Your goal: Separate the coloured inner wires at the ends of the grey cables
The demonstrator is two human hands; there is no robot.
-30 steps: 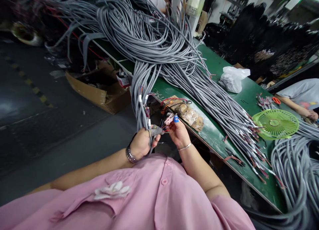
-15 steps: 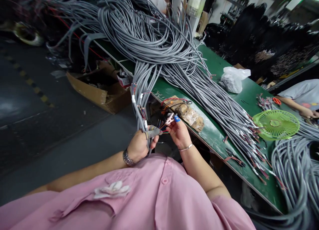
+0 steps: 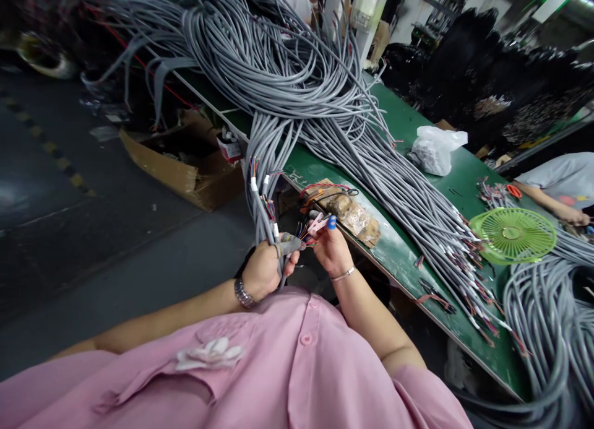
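My left hand (image 3: 262, 269) is closed around a grey cable (image 3: 282, 279) in front of my shirt. A grey covering that looks like a taped or sleeved thumb (image 3: 288, 246) lies over the cable end. Thin coloured wires (image 3: 304, 232) fan out from that end toward my right hand. My right hand (image 3: 333, 255), with blue tape (image 3: 331, 222) on its thumb, is closed on a small pale pink clip-like tool (image 3: 318, 223) at the wires. Its fingertips are partly hidden. Beside my left hand hang more grey cables with white-banded ends (image 3: 275, 229).
A large heap of grey cables (image 3: 278, 76) covers the green table (image 3: 399, 255). A wooden block (image 3: 346, 206) sits at its near edge. Further right are a green fan (image 3: 513, 234), a white plastic bag (image 3: 436, 150) and a co-worker's arm (image 3: 547, 200). A cardboard box (image 3: 176, 175) stands left.
My left hand and the cable in it have shifted slightly right, nearer my right hand. The pink tool has tilted a little at the wires.
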